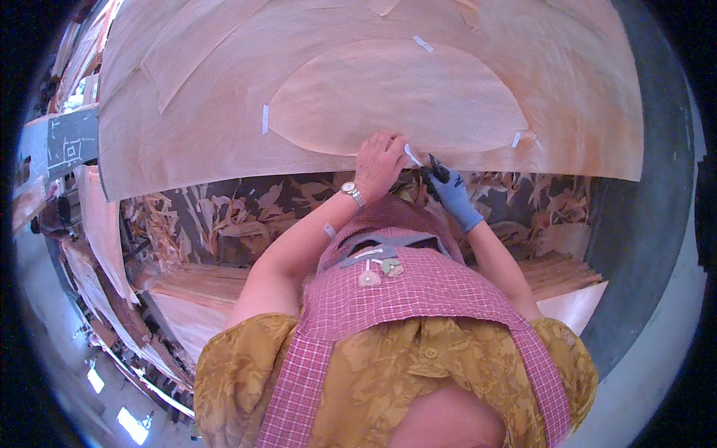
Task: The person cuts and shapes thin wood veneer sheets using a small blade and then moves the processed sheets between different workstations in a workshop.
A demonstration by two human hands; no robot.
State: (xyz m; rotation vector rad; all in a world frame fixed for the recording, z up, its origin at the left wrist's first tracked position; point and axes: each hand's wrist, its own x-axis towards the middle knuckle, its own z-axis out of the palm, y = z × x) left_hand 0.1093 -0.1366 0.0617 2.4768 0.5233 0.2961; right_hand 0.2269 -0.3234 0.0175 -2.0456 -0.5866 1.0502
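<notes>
A wide, thin sheet of pale wood veneer [209, 142] spreads in front of me, with an oval veneer patch [396, 97] on it. Small white tape pieces [265, 119] lie at the oval's edge in several places. My left hand [379, 160], bare with a watch on the wrist, rests at the sheet's near edge, its bent fingers closed at a strip of white tape [411, 155]. Close on its right is my right hand [454, 196] in a blue glove. Its fingers are curled around something black [439, 170], whose kind I cannot make out.
Below the near edge lie torn veneer scraps [246, 224] and stacked veneer sheets [202, 287]. A small white tape piece [329, 230] sticks to my left forearm. At the left stands a grey-green board [71, 142] with chalk marks; a dark grey surface [657, 187] borders the right.
</notes>
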